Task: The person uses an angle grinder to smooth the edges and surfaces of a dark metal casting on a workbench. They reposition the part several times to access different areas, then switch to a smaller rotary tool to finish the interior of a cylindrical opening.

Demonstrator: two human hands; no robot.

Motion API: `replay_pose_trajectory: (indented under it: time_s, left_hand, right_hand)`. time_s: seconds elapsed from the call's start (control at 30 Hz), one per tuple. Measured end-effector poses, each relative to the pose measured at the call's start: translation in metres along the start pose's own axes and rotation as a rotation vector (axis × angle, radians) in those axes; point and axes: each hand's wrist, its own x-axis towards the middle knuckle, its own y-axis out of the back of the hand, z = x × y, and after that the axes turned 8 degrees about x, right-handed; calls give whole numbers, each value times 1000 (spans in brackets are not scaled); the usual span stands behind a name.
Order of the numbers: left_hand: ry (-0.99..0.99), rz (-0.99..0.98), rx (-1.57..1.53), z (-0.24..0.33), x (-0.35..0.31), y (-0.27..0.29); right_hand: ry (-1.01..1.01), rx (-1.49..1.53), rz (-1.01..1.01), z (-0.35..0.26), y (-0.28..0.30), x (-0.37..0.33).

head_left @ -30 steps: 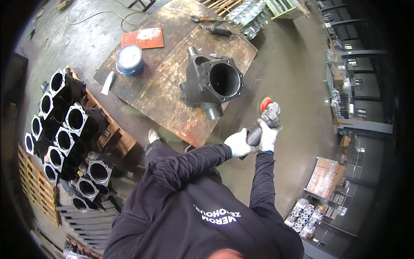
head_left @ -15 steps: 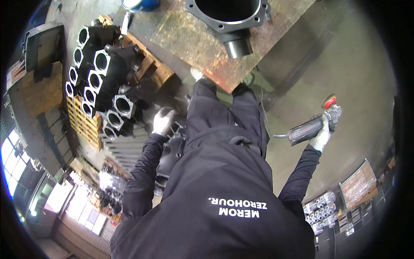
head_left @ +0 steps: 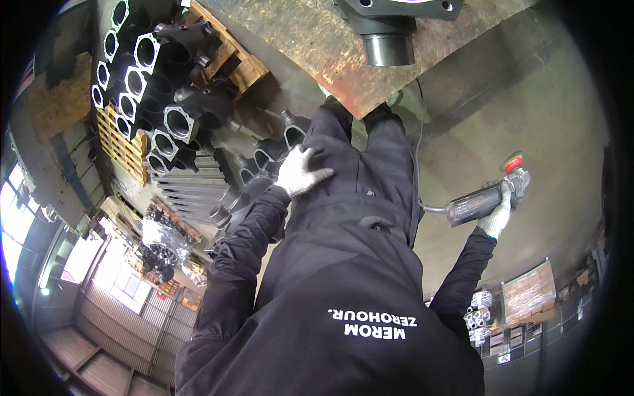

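Right grip [head_left: 498,216] round grinder [head_left: 474,204]; casting [head_left: 386,30] cropped at top edge.

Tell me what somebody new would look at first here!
Probably the grinder with its bright red disc, held out on the right in the white-gloved right hand. Next might come the black castings with shiny-rimmed round mouths, crowded together at the upper left. The worn, reddish-brown table pokes a corner down at the top middle, with another dark casting on it.
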Motion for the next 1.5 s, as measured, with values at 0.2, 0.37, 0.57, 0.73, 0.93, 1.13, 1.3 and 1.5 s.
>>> replay_pose_trajectory:
  time_s: [0.2, 0.37, 0.57, 0.73, 0.93, 1.13, 1.3, 1.5]
  left_hand:
    - [-88, -64, 168, -1, 38, -14]
    - [222, 620, -307, -16, 29, 28]
    - [-66, -21, -41, -11, -28, 67]
    - [-277, -338, -113, 7, -32, 52]
    - [-86, 88, -167, 4, -10, 67]
    - [-591, -233, -147, 56, -1, 71]
    - [-662, -521, -153, 69, 10, 56]
    - [-641, -604, -192, 59, 19, 53]
  right_hand:
    - [19, -68, -30, -3, -21, -7]
    - [47, -52, -33, -3, -39, -22]
    - [65, -146, -41, -7, -51, -39]
    - [49, -148, -61, -6, -62, -54]
    - [90, -145, -66, -2, -71, -68]
    - [121, -160, -29, 0, -79, -78]
    - [93, -91, -16, 4, -84, -83]
    - [64, -75, -21, 9, -86, -90]
